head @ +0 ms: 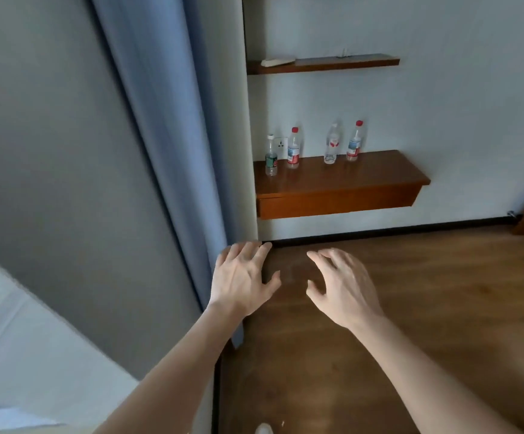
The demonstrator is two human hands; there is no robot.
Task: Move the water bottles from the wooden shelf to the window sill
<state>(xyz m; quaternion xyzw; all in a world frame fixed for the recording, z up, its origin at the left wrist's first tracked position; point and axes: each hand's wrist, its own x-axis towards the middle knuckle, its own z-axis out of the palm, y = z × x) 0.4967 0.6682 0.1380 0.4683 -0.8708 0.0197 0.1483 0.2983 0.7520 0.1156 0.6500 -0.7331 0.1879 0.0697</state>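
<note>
Both hands are in mid-air over the wood floor, forearms bare, holding nothing. Left hand is palm down with fingers spread and thumb out to the right, and it overlaps the lower edge of the blue curtain. Right hand is palm down with fingers loosely splayed and slightly bent, thumb pointing toward the left hand. The hands are near each other and do not touch.

Four water bottles stand upright on the lower wooden shelf, well away from the hands. From the left they are the green-label bottle with a white cap, then the red-cap bottle just beside it. After a gap comes the clear bottle with a red mark on its label, then the second red-cap bottle close to it. The left pair sits nearer the front than the right pair. A wall socket shows between the left two.

The upper shelf carries a pale flat object at its left end, too blurred to tell what it is. A pale ledge under a bright pane fills the lower left. A dark skirting strip runs along the wall base. A white shoe tip shows at the bottom edge.
</note>
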